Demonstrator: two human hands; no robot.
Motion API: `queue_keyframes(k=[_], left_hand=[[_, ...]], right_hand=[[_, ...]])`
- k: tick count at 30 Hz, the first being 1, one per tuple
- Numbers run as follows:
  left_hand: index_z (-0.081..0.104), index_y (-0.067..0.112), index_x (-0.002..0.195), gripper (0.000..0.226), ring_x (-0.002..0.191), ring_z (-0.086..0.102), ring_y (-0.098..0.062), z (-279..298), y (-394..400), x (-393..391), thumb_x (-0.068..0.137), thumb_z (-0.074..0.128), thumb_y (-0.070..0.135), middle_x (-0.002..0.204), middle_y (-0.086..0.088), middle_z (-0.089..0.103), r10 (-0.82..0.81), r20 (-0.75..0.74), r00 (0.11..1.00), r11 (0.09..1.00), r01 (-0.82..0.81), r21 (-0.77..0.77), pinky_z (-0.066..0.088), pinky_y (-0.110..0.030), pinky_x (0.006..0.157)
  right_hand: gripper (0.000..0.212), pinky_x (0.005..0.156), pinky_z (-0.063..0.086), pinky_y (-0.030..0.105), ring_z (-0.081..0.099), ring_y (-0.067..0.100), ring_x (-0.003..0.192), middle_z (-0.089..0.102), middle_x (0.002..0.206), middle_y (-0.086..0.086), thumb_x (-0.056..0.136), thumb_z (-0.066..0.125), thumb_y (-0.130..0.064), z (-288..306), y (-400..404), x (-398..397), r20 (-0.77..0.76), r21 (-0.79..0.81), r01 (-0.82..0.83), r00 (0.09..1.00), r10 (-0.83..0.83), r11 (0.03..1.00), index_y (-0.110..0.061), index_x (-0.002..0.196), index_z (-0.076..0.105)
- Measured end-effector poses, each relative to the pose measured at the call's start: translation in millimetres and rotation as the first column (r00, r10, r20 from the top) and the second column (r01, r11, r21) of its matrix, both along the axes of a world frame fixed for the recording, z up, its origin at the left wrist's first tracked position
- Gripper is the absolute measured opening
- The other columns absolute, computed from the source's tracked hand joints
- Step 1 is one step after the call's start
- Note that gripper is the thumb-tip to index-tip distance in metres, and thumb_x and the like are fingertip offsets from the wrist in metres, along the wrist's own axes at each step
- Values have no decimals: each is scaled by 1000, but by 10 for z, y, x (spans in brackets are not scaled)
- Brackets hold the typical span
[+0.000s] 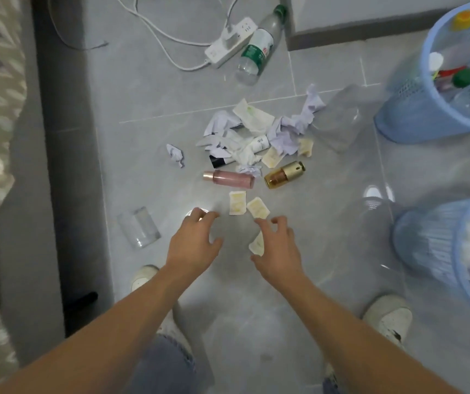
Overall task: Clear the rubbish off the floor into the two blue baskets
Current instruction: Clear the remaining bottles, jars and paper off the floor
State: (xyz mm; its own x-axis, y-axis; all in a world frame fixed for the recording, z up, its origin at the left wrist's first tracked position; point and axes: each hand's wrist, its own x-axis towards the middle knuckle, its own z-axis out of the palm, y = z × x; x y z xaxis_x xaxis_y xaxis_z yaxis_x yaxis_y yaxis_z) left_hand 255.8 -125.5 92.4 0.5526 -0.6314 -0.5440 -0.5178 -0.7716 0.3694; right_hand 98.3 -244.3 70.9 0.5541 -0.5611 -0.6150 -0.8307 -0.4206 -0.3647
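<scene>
Both my hands hang empty, fingers loosely spread: left hand [192, 243], right hand [277, 248] over a sachet [257, 244]. I should pinch it by an edge, then carry it rightward to the near basket [427, 251].

both arms out fwd — left hand [192, 241] & right hand [277, 248] palm-down, fingers loosely spread

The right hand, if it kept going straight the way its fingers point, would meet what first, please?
Most likely the nearer sachet just ahead of the right hand; its height above the floor is unclear.
</scene>
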Motion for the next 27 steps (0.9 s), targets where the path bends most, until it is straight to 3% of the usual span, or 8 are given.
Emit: queue_keyframes(k=[5, 8, 11, 14, 19, 23, 27], left_hand=[[43, 31, 149, 64, 120, 49, -22, -673, -256, 106, 90, 67, 29, 141, 7, 41, -109, 2, 994, 994, 109, -16, 53, -38, 80], [40, 36, 149, 64, 121, 47, -22, -977, -440, 101, 91, 67, 29, 148, 8, 36, -168, 27, 985, 985, 169, -30, 55, -42, 79], [50, 32, 138, 52, 119, 45, -24, -1174, -542, 65, 90, 69, 28, 143, 5, 38, -213, 68, 975, 977, 214, -21, 53, -40, 71], [56, 23, 125, 40, 106, 48, -24, -1252, -548, 18, 88, 70, 16, 127, -1, 42, -237, 97, 967, 969, 242, -40, 53, -40, 66], [58, 12, 106, 15, 90, 59, -30, -1261, -524, -56, 91, 59, 12, 110, -6, 53, -222, 17, 975, 975, 222, 14, 50, -40, 67], [56, 13, 92, 6, 84, 58, -27, -1205, -495, -143, 88, 61, 12, 97, -4, 58, -199, -19, 980, 979, 199, 33, 44, -36, 64], [54, 18, 89, 14, 77, 57, -26, -842, -714, -328, 85, 67, 13, 90, 1, 56, -140, -3, 990, 984, 139, -111, 47, -38, 62]], right_hand=[[103, 68, 52, 40, 38, 32, 118, 19, 147, 3, 66, 89, -23, -580, -145, 112, -60, -78, -157, 986, 153, 984, -41, 146, 26], [102, 64, 43, 34, 34, 32, 116, 19, 148, 1, 63, 87, -24, -814, -218, 195, -43, -120, -237, 971, 234, 964, -39, 145, 28], [83, 65, 42, 32, 36, 30, 113, 27, 141, 2, 64, 85, -23, -934, -261, 215, -8, -139, -246, 969, 247, 959, -33, 134, 40], [50, 65, 39, 32, 43, 27, 106, 36, 129, 4, 78, 78, -19, -997, -259, 128, 64, -131, -261, 961, 271, 957, -24, 119, 48], [15, 64, 30, 35, 55, 36, 89, 51, 106, 13, 84, 64, -6, -1051, -269, -19, 97, -71, -198, 974, 204, 978, -9, 97, 59], [7, 62, 31, 36, 58, 41, 80, 54, 98, 15, 84, 62, -7, -990, -341, -169, 103, -38, -145, 984, 148, 989, -7, 91, 60], [12, 58, 37, 36, 57, 39, 72, 52, 92, 10, 79, 63, -3, -692, -518, -429, 198, -70, -15, 980, 29, 997, -10, 88, 60]])
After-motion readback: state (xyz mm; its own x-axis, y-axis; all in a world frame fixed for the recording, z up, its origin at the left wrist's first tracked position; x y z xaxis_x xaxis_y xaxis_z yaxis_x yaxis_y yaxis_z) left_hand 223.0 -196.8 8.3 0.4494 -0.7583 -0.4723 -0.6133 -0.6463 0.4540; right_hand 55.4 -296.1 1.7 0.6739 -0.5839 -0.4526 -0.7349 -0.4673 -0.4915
